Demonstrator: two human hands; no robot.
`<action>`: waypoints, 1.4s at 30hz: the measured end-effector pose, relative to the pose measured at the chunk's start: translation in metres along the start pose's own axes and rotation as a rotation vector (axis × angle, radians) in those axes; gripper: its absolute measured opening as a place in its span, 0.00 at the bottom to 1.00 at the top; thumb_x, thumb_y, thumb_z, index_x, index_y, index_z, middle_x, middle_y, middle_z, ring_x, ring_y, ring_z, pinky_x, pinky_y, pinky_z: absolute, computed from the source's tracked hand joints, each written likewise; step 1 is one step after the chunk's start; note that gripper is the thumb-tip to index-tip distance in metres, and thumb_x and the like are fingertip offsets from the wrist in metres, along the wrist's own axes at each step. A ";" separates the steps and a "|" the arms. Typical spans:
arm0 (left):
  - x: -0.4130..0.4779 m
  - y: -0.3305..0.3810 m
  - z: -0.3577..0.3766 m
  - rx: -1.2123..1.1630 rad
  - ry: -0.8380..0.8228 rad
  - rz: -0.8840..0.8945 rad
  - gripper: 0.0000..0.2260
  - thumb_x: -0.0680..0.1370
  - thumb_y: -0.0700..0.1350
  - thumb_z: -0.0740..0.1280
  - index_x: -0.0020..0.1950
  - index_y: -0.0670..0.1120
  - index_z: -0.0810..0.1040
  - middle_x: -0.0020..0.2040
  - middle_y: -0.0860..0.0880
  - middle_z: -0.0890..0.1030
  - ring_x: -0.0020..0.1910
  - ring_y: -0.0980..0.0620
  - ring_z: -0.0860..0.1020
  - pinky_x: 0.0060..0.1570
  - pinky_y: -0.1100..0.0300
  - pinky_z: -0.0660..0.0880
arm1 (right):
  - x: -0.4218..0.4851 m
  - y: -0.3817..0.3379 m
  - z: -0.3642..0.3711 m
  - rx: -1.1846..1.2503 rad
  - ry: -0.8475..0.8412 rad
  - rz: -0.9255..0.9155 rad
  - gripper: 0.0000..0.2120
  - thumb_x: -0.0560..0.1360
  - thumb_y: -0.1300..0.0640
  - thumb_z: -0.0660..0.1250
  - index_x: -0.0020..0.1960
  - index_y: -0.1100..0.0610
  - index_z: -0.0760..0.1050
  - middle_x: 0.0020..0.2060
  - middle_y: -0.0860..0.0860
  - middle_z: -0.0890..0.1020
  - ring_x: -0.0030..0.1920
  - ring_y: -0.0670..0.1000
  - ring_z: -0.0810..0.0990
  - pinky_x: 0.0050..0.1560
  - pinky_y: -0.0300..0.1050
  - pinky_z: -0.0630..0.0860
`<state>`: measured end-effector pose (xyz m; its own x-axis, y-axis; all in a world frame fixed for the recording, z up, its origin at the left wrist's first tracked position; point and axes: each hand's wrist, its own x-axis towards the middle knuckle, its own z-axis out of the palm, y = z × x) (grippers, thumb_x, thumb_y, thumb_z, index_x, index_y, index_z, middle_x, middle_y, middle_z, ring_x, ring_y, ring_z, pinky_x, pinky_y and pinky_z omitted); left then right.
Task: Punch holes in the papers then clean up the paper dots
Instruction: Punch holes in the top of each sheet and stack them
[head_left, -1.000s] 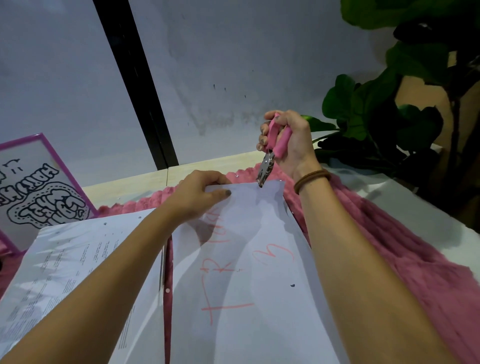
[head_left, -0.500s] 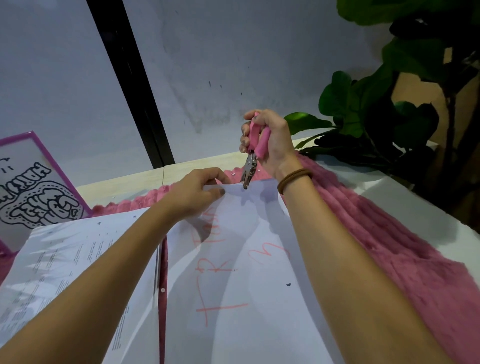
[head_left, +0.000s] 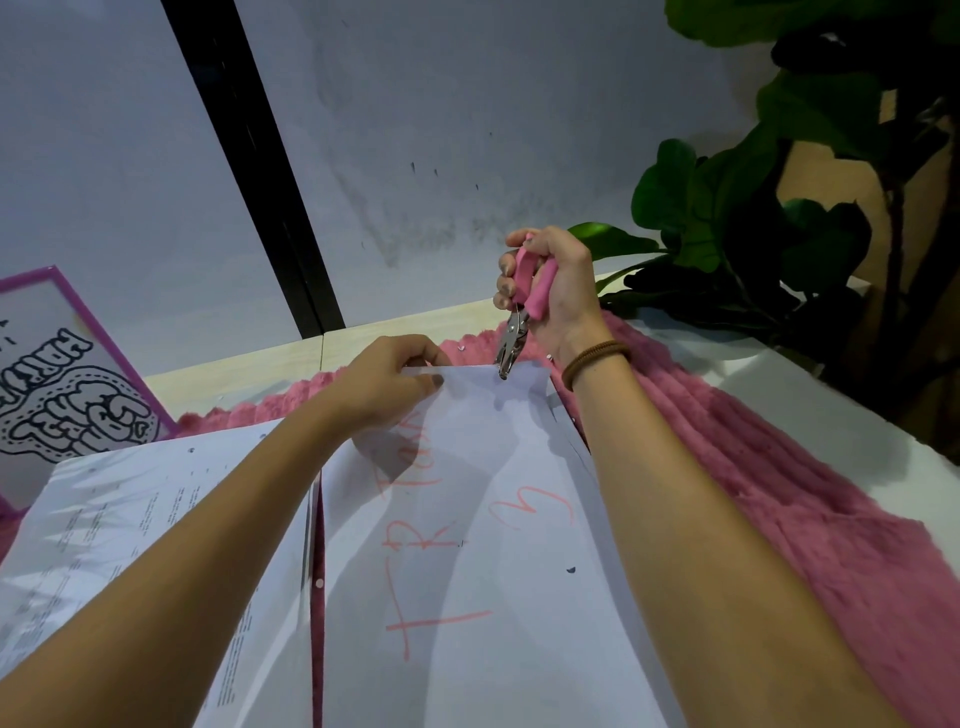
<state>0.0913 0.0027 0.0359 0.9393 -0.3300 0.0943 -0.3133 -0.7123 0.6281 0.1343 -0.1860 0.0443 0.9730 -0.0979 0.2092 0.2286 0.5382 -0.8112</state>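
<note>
A white paper (head_left: 483, 519) with red pen marks lies lengthwise in front of me on a pink fluffy cloth (head_left: 779, 493). My left hand (head_left: 387, 382) pinches its far edge and lifts it slightly. My right hand (head_left: 550, 288) grips a pink-handled hole punch (head_left: 519, 306), handles squeezed, with its metal jaws on the paper's far edge just right of my left fingers. A punched hole (head_left: 570, 569) shows near the paper's right side. A small white paper dot (head_left: 319, 582) lies in the gap between the sheets.
A second stack of printed papers (head_left: 130, 519) lies to the left. A purple-framed sign (head_left: 62, 374) leans at far left. A leafy plant (head_left: 753, 223) stands at the back right against the wall. White tabletop (head_left: 831, 405) shows beyond the cloth.
The punch and my right hand shifted left along the paper's far edge, closer to my left hand. My left hand keeps its pinch on the edge.
</note>
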 end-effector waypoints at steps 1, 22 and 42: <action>0.000 0.001 0.000 -0.012 0.001 -0.004 0.05 0.79 0.38 0.65 0.49 0.46 0.80 0.42 0.52 0.79 0.39 0.54 0.75 0.35 0.63 0.71 | 0.000 -0.001 0.001 0.018 -0.008 -0.003 0.12 0.64 0.57 0.61 0.46 0.61 0.70 0.31 0.54 0.72 0.27 0.50 0.69 0.30 0.41 0.68; -0.006 0.004 -0.007 -0.035 0.069 0.045 0.09 0.76 0.39 0.70 0.55 0.43 0.83 0.48 0.52 0.82 0.43 0.56 0.78 0.40 0.71 0.71 | -0.001 -0.002 0.009 -0.051 0.101 -0.085 0.05 0.62 0.57 0.61 0.36 0.58 0.68 0.28 0.54 0.69 0.25 0.51 0.64 0.27 0.39 0.64; -0.049 -0.028 0.007 -0.354 0.578 -0.276 0.38 0.68 0.56 0.76 0.74 0.53 0.62 0.70 0.50 0.71 0.65 0.49 0.72 0.61 0.46 0.74 | 0.003 -0.001 -0.007 0.050 0.231 -0.100 0.04 0.64 0.58 0.60 0.34 0.57 0.66 0.27 0.54 0.68 0.24 0.51 0.63 0.27 0.39 0.63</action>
<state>0.0531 0.0344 0.0078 0.9321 0.2816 0.2279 -0.0825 -0.4474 0.8905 0.1371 -0.1933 0.0421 0.9287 -0.3381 0.1522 0.3277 0.5561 -0.7638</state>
